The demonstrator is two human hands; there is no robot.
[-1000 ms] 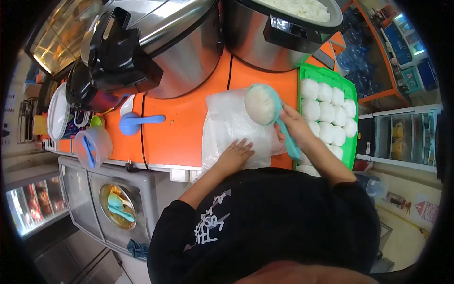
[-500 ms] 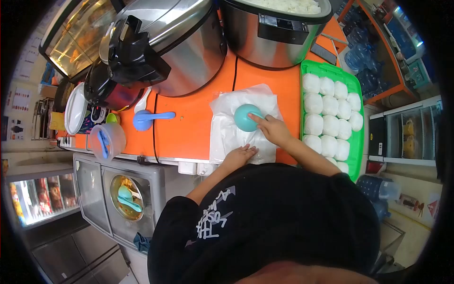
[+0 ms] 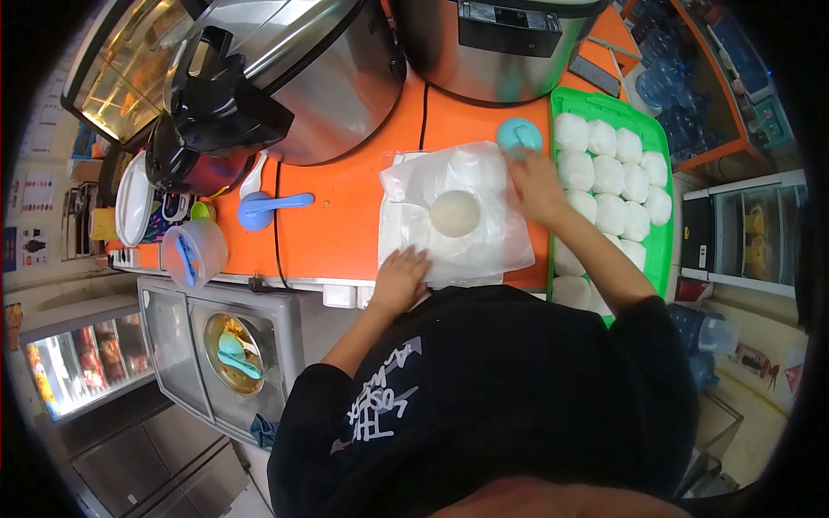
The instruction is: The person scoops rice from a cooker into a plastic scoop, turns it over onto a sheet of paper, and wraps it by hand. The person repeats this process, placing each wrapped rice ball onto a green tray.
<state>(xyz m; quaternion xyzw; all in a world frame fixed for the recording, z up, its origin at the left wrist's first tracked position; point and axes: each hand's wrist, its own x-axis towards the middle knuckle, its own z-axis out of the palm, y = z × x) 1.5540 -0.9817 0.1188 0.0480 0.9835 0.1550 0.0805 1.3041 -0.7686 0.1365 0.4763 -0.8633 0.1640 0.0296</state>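
Note:
A dome of white rice (image 3: 455,213) sits on translucent white wrapping sheets (image 3: 496,250) on the orange counter. Beyond the sheets' upper right corner, my right hand (image 3: 535,186) has its fingers closed at the near side of a teal round rice scoop (image 3: 519,134); the hand covers any handle. My left hand (image 3: 401,276) lies with fingers extended on the lower left edge of the sheets and holds nothing. To the right, a green tray (image 3: 663,138) carries several white wrapped rice portions (image 3: 609,174) in rows.
Two large steel rice cookers (image 3: 328,95) (image 3: 492,65) stand at the back. A blue scoop (image 3: 256,211) lies left on the counter near a clear tub (image 3: 196,255). Lower left, a metal bowl (image 3: 211,363) of food sits on a grey chest freezer (image 3: 289,328).
My right hand has lifted the teal scoop off the sheets and moved it up and right, uncovering the rice dome. My left hand has slid left to the sheets' edge.

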